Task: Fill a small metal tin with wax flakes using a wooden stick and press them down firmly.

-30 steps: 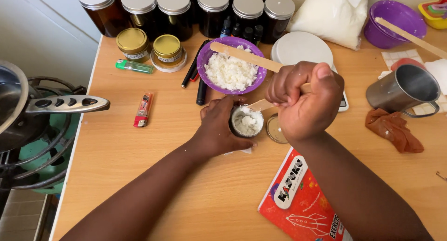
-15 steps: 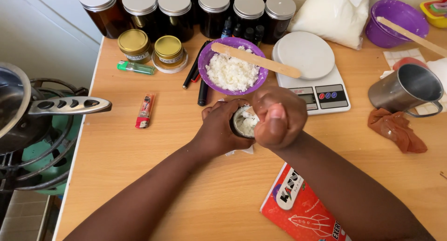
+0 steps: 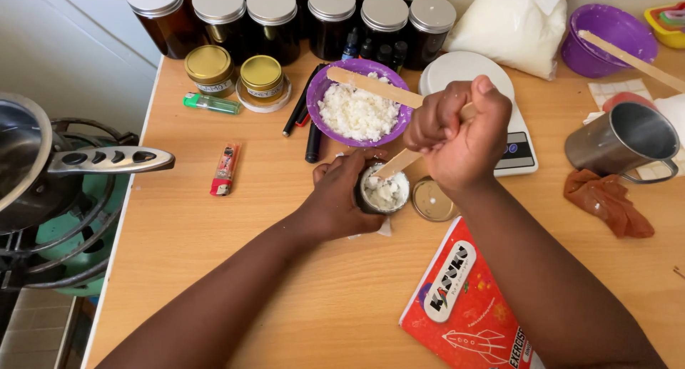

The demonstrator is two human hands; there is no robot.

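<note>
- The left hand point(image 3: 341, 201) is wrapping closed around a small round tin point(image 3: 383, 191) near the middle of the wooden table point(image 3: 214, 269), holding it steady.
- The right hand point(image 3: 460, 137), clenched into a fist at the tin's 1 o'clock, is gripping a flat wooden stick point(image 3: 399, 162) and angling its tip down into the white flakes filling the tin.
- Doing this well probably means pressing with short, gentle strokes, keeping the stick inside the rim so the crumbly flakes are not spilling, and keeping the tin flat on the table.
- A purple plastic bowl point(image 3: 321, 91) at the tin's 12 o'clock is holding a heap of the same loose, waxy-looking flakes, with a second flat stick point(image 3: 374, 87) lying across it.
- A round gold-toned lid point(image 3: 432, 200) is lying just beside the tin at its 3 o'clock.
- Dark amber jars point(image 3: 271, 12) with silvery lids are standing in a row along the back edge.
- A dull steel mug point(image 3: 624, 137) is standing at the far 3 o'clock, above a crumpled rust-brown cloth point(image 3: 606, 201).
- A red exercise book point(image 3: 464, 305) is lying at 5 o'clock; a red lighter point(image 3: 225, 169) at 9 o'clock.
</note>
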